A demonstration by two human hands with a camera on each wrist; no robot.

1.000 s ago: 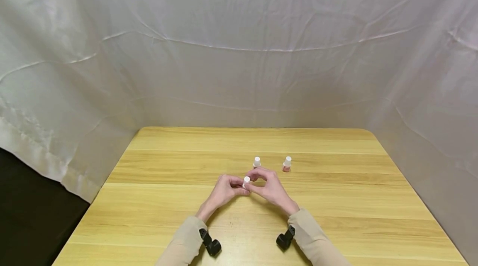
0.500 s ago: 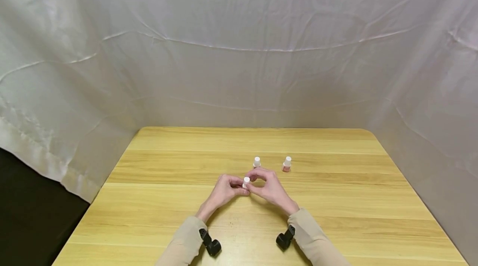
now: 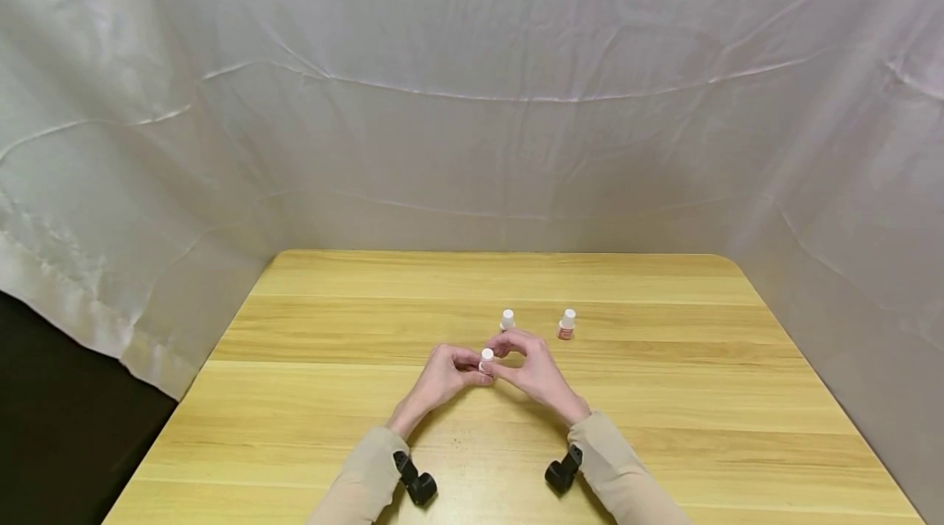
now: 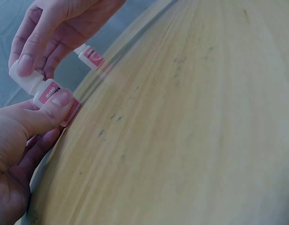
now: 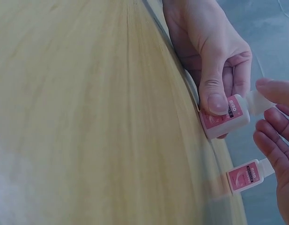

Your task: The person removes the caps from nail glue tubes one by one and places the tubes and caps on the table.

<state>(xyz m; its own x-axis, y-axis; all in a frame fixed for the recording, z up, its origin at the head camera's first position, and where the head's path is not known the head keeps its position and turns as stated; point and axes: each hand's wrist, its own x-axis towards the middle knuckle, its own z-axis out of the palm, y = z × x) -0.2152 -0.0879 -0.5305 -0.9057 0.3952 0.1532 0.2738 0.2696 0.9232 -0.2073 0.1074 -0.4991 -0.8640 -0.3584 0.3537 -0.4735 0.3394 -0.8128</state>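
Note:
A small white bottle with a pink label [image 5: 234, 123] stands upright on the wooden table, between both hands. Its body is gripped by the left hand [image 3: 441, 376], whose thumb lies across the label. The right hand [image 3: 537, 371] pinches the white cap [image 4: 25, 77] between thumb and fingers. The cap sits on the bottle's neck. Just behind the right hand is a second bottle of the same kind [image 3: 507, 319], its lower part hidden by the fingers in the head view. A third such bottle [image 3: 566, 325] stands upright to the right of it.
The light wooden table [image 3: 332, 312] has rounded far corners. Pale grey cloth [image 3: 472, 140] hangs behind it and along both sides. Each sleeve carries a black wrist camera [image 3: 422, 487] close over the tabletop.

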